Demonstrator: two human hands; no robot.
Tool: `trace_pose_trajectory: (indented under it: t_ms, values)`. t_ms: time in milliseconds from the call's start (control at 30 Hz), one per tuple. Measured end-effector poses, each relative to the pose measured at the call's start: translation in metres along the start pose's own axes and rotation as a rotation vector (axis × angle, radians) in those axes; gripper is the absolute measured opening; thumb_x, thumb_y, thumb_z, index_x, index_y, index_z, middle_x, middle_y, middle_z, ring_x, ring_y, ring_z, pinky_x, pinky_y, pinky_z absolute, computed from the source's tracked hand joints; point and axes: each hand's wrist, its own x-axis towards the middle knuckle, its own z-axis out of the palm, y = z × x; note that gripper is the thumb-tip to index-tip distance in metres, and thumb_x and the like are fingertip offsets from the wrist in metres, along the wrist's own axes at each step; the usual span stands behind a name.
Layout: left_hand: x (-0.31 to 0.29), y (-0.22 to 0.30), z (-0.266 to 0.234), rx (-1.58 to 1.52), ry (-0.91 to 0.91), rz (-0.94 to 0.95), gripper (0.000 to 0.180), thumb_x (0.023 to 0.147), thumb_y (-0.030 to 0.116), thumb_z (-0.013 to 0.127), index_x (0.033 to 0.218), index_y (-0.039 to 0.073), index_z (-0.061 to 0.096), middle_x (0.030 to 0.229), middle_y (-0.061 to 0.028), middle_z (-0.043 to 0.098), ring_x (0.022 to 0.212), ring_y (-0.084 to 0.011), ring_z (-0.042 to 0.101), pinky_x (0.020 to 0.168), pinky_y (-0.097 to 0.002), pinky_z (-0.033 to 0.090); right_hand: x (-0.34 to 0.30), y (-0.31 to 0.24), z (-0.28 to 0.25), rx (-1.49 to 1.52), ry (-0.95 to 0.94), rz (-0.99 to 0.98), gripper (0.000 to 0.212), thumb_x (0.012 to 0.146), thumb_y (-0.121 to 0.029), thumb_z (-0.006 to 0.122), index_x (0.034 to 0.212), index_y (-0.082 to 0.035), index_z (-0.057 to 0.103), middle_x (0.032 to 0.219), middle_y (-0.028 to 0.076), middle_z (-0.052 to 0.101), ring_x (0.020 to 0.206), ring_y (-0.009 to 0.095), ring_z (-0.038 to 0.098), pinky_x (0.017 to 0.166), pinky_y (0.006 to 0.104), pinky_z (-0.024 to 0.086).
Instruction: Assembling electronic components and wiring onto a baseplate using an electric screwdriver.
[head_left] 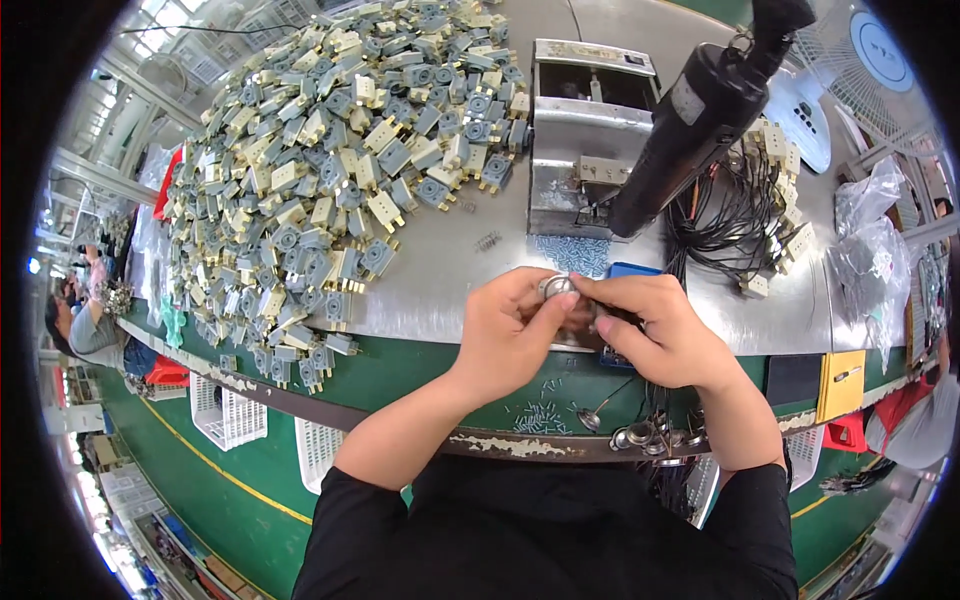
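Above the table's front part, my left hand (505,335) pinches a small round, shiny metal part (556,287) between thumb and fingers. My right hand (665,330) comes up to it from the other side, its index fingertip at the part's edge. Its thumb and fingers are closed, and what lies between them is too small to name. Just beyond my hands is a heap of small bluish screws (575,254). A blue tray (632,270) sits partly hidden behind my right hand. Loose silvery screws (540,415) lie on the green strip below my hands.
A large pile of grey and cream plug-like housings (340,150) covers the left side. Ahead stand a metal fixture (570,150) and a black electric screwdriver (690,130). Black cables (715,225) lie right. Round metal parts with wires (650,435) sit at the front edge.
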Motion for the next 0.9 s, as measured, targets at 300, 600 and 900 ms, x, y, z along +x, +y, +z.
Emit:
trace_pose_trajectory:
  t_ms: [300,600,900]
  values:
    - [0.009,0.004,-0.017,-0.131,-0.154,-0.011,0.019,0.106,0.007,0.064,0.120,-0.006,0.062,0.105,-0.0188,0.077,0.093,-0.0238,0.078,0.080,-0.0343,0.065,0.006,-0.012,-0.005,-0.020,-0.082,0.046,0.055,0.082,-0.001,0.066,0.136,0.006,0.066,0.076,0.009,0.059,0.066,0.019,0.057,0.061,0.0318,0.044]
    - [0.012,0.053,-0.055,1.073,0.097,0.438,0.035,0.087,0.032,0.085,0.103,0.003,0.074,0.079,-0.0094,0.074,0.072,-0.0197,0.073,0.067,-0.0356,0.057,0.010,-0.023,-0.026,-0.245,-0.203,0.151,0.046,0.082,-0.007,0.076,0.127,0.003,0.069,0.081,0.016,0.065,0.073,0.033,0.062,0.075,0.0403,0.051]
    - [-0.020,0.046,-0.145,1.715,0.509,0.363,0.035,0.078,0.031,0.088,0.103,0.008,0.076,0.104,-0.0073,0.069,0.093,-0.0287,0.067,0.077,-0.0405,0.055,-0.026,0.005,-0.049,-0.564,-0.277,0.148,0.028,0.074,-0.011,0.083,0.098,-0.001,0.073,0.089,0.015,0.066,0.086,0.036,0.063,0.086,0.0418,0.046]
